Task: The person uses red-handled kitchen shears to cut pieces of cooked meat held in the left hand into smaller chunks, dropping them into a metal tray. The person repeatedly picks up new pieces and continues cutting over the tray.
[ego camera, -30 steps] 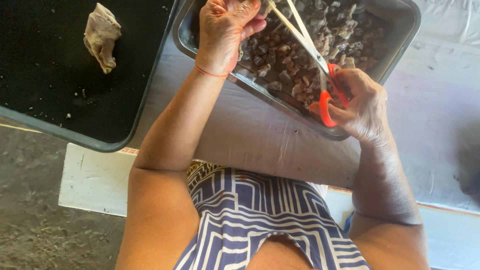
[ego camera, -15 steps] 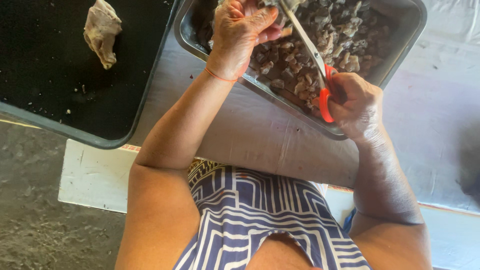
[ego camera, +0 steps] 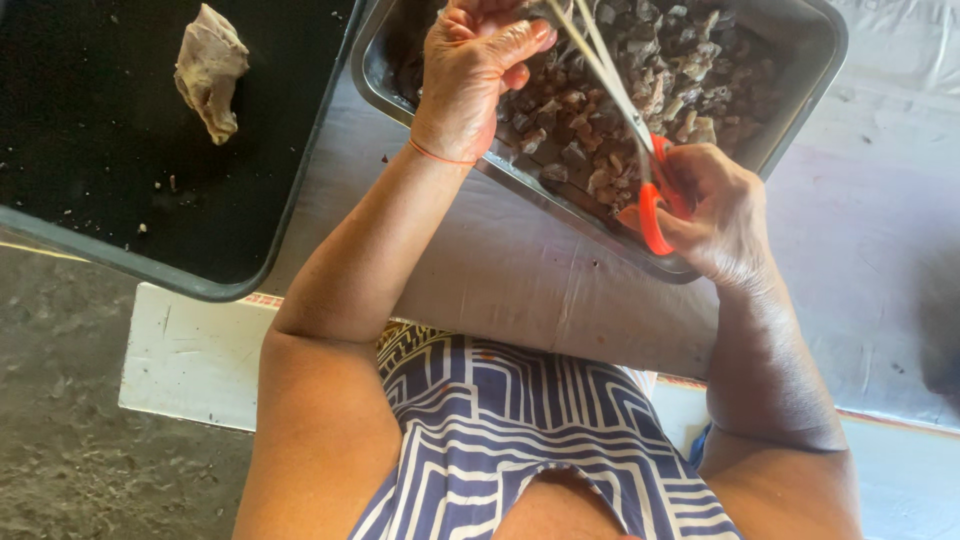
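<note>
While my right hand is closed through the red handles of the scissors, their two long blades have come almost together; a second ago they stood wide apart, so I judge one cut is just finishing. My left hand, in the upper middle of the frame, is curled shut on something small at the blade tips, but I cannot see the piece itself. Both hands hang over the metal tray at the upper right, which is full of small grey and brown cut pieces, just under the blades. At the upper left, well apart from the hands, one pale uncut lump lies in the black tray. Both trays rest on the bench.
</note>
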